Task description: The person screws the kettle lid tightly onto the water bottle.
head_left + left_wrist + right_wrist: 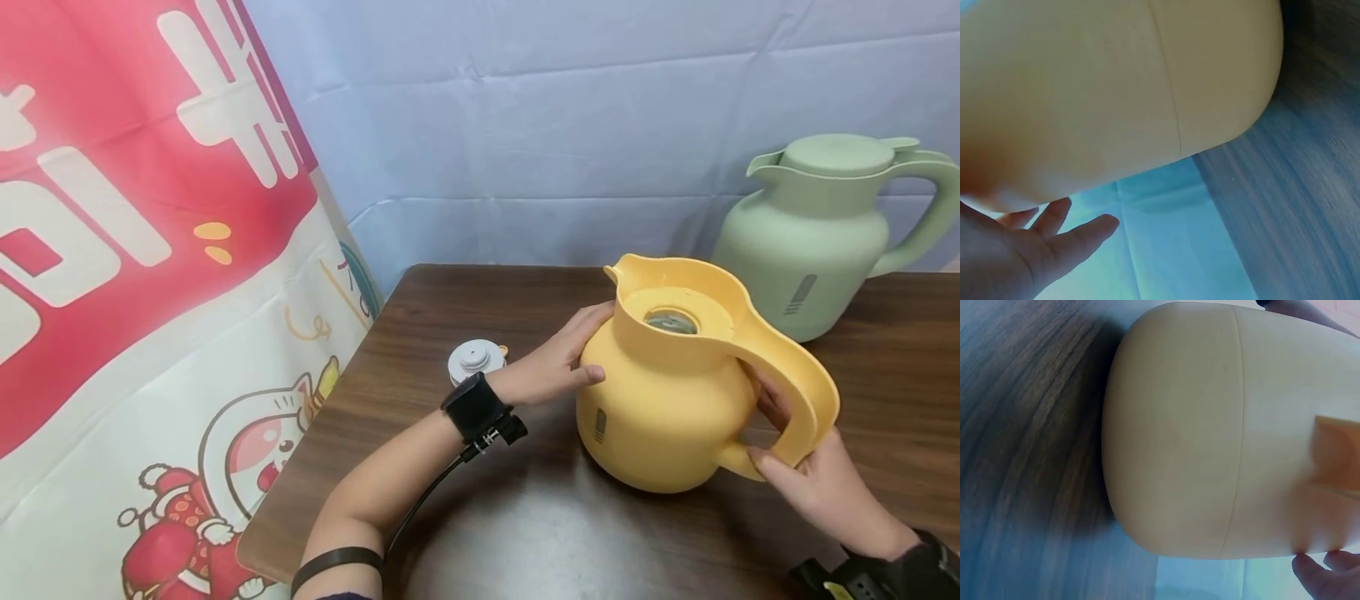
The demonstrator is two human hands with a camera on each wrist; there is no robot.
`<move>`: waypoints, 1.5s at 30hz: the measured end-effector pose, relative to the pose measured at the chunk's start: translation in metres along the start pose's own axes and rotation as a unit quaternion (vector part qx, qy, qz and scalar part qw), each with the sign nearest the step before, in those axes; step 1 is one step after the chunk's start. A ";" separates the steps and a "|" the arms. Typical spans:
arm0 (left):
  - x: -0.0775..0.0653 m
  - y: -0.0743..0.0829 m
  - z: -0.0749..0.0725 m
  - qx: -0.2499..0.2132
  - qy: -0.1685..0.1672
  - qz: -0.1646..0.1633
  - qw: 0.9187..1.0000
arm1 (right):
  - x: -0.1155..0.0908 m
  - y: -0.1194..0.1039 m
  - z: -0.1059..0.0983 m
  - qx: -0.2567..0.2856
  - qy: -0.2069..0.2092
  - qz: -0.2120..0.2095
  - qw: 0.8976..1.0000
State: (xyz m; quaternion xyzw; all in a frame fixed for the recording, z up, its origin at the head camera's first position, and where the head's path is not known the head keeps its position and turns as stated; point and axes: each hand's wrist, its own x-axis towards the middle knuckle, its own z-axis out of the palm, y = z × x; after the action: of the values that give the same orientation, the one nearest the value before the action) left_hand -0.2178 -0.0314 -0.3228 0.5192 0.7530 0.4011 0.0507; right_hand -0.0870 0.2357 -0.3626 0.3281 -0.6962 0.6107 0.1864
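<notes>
A yellow thermos jug (660,408) stands on the brown table with its top uncovered, a round opening showing inside the collar. My left hand (562,358) rests against its left side, thumb on the near face and fingers reaching around the back. In the left wrist view, the straight fingers (1085,240) lie along the jug's side. My right hand (810,475) holds the jug at the lower handle, thumb in front and fingers behind. Fingertips (1310,569) touch the jug's body in the right wrist view. Left of the jug lies a white round lid (477,358) with a small yellow tab.
A green thermos jug (817,233) with its lid on stands behind, to the right. The wooden table (450,300) ends at the left beside a printed red and white cloth (247,275). A pale blue cloth (562,150) hangs behind.
</notes>
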 end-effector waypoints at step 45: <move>-0.045 0.035 0.029 0.260 0.117 0.012 0.959 | 0.002 0.003 -0.006 0.139 0.076 0.089 0.983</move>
State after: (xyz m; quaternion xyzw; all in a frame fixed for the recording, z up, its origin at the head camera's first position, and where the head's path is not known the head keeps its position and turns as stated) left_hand -0.1573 -0.0473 -0.3343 0.4728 0.8257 0.2502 -0.1790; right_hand -0.0914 0.2414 -0.3620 0.2405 -0.6143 0.7390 0.1365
